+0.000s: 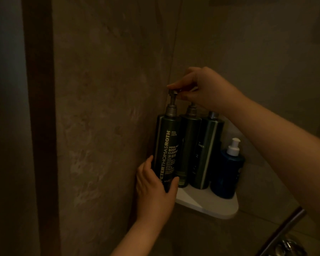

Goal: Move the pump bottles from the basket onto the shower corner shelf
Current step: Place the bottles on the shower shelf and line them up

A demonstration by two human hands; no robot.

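Three tall dark green pump bottles stand in a row on the white corner shelf [211, 206]. My left hand [153, 189] grips the base of the leftmost one, the body cleanser bottle [166, 148], at the shelf's left edge against the wall. My right hand [201, 89] pinches that bottle's silver pump head from above. The middle bottle [189, 145] and the third bottle [207, 150] stand close beside it, touching. My right hand hides the middle bottle's pump head. The basket is out of view.
A shorter blue bottle with a white pump [227, 172] stands at the shelf's right end. Marble walls [109, 89] meet in the corner behind. A metal bar and tap fitting [284, 235] lie at the lower right. The light is dim.
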